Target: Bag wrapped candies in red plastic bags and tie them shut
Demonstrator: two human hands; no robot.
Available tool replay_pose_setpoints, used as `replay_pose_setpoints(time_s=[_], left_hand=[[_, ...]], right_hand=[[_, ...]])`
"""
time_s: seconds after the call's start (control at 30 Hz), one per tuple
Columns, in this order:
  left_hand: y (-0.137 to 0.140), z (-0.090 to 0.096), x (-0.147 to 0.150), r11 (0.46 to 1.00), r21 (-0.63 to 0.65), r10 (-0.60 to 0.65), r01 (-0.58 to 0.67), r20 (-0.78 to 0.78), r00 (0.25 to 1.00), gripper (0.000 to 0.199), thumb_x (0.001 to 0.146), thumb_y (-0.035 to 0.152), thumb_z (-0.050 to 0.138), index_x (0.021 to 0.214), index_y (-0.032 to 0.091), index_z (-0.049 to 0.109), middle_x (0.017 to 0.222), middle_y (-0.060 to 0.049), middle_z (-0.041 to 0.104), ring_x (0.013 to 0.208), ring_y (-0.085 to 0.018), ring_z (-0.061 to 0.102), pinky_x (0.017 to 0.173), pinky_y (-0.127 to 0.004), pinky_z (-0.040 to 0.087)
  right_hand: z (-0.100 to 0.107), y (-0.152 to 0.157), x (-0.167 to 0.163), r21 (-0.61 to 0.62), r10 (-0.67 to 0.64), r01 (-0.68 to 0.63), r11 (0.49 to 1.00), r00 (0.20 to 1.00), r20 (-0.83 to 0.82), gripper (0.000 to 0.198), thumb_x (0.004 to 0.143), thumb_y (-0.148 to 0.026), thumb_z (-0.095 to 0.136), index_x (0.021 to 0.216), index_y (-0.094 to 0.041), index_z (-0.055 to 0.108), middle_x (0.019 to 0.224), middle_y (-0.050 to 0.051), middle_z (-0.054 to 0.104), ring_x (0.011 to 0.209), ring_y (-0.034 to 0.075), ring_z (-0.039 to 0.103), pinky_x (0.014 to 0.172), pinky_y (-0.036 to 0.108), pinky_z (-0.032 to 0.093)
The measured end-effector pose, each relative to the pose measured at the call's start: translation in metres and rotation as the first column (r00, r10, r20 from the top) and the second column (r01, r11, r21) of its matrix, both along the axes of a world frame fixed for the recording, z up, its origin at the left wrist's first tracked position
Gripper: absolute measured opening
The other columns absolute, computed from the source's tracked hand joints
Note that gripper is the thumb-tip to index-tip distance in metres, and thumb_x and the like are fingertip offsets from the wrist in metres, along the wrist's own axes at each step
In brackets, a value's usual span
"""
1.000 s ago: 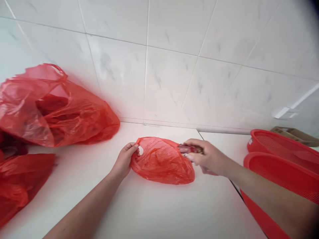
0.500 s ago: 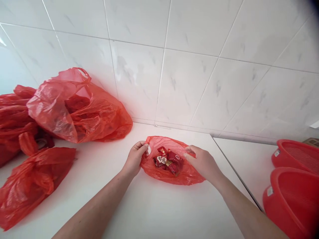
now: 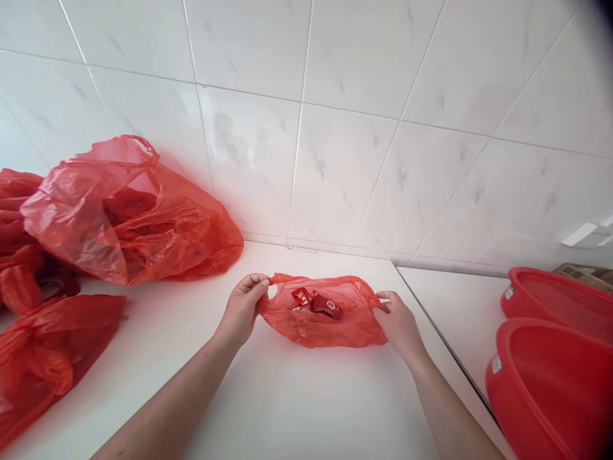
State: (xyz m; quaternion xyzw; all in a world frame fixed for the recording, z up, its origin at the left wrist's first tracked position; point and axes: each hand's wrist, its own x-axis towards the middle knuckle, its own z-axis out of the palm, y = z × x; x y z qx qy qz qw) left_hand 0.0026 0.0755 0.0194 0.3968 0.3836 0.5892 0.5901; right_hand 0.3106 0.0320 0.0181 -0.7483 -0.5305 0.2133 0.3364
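Observation:
A red plastic bag (image 3: 335, 335) rests on the white surface in front of me, its mouth spread between my hands. My left hand (image 3: 243, 306) pinches the bag's left edge, beside a handle loop. The right edge is gripped between the thumb and fingers of my right hand (image 3: 398, 322). Inside lie several small red wrapped packets (image 3: 326, 306) with white and gold print, partly hidden by the bag's near side.
To the left, a large open red bag (image 3: 177, 223) leans near the tiled wall (image 3: 345, 172). A knotted red bag (image 3: 57, 351) lies nearer. Two red plastic baskets (image 3: 507, 377) stand at right beyond a seam in the white tabletop (image 3: 306, 402).
My right hand has moved outward to the bag's right edge. The near side has risen and now covers more of the packets. The view has shifted slightly right.

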Motion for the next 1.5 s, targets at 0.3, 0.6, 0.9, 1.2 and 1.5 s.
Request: replay_pose_setpoints(time_s=[0.3,0.6,0.9,1.2,1.5], left_hand=[[-0.004,0.034,-0.009,0.992,0.124,-0.009,0.014,-0.044,0.999,0.034,0.072,0.030,0.074,0.102,0.022,0.060,0.078,0.003,0.057,0.066,-0.008,0.055,0.061,-0.020,0.046],[0.009,0.101,-0.017,0.896,0.388,0.215,-0.215,0.044,0.976,0.030,0.069,0.021,0.076,0.096,0.019,0.062,0.080,0.003,0.059,0.071,-0.006,0.057,0.065,-0.016,0.047],[-0.024,0.124,0.022,0.829,0.546,0.349,-0.123,-0.331,0.877,0.021,0.075,0.023,0.071,0.095,0.021,0.064,0.085,0.000,0.062,0.078,-0.011,0.058,0.070,-0.023,0.048],[-0.053,0.120,0.064,0.844,0.446,-0.032,0.297,-0.511,0.859,0.016,0.081,0.014,0.061,0.094,0.023,0.064,0.089,-0.001,0.064,0.080,-0.013,0.059,0.072,-0.027,0.050],[-0.045,0.092,0.065,0.760,0.618,0.275,0.201,-0.586,0.763,0.025,0.076,0.017,0.069,0.097,0.025,0.060,0.099,-0.002,0.054,0.090,-0.015,0.054,0.075,-0.028,0.048]], right_hand=[[0.033,-0.001,-0.004,0.319,0.030,0.117,0.940,0.906,-0.422,0.038,0.081,-0.048,0.055,0.110,-0.026,0.066,0.118,0.003,0.064,0.108,0.022,0.058,0.082,0.029,0.050],[0.080,0.013,-0.004,0.457,0.353,0.154,0.876,0.442,-0.825,0.021,0.070,-0.038,0.073,0.074,-0.020,0.065,0.080,0.002,0.065,0.076,0.016,0.059,0.062,0.026,0.048],[0.099,0.012,-0.044,0.479,0.430,0.119,0.870,0.294,-0.854,0.028,0.082,-0.037,0.063,0.066,-0.020,0.047,0.053,-0.008,0.037,0.048,0.006,0.039,0.058,0.023,0.046],[0.107,-0.029,-0.072,0.349,0.739,-0.675,0.650,0.455,-0.496,0.044,0.094,-0.050,0.037,0.129,-0.024,0.042,0.058,-0.005,0.044,0.054,0.010,0.036,0.051,0.023,0.029],[0.089,-0.003,-0.084,0.192,0.515,-0.535,0.823,0.557,-0.652,0.035,0.091,-0.050,0.045,0.085,-0.017,0.058,0.052,-0.006,0.037,0.048,0.007,0.030,0.048,0.023,0.024]])
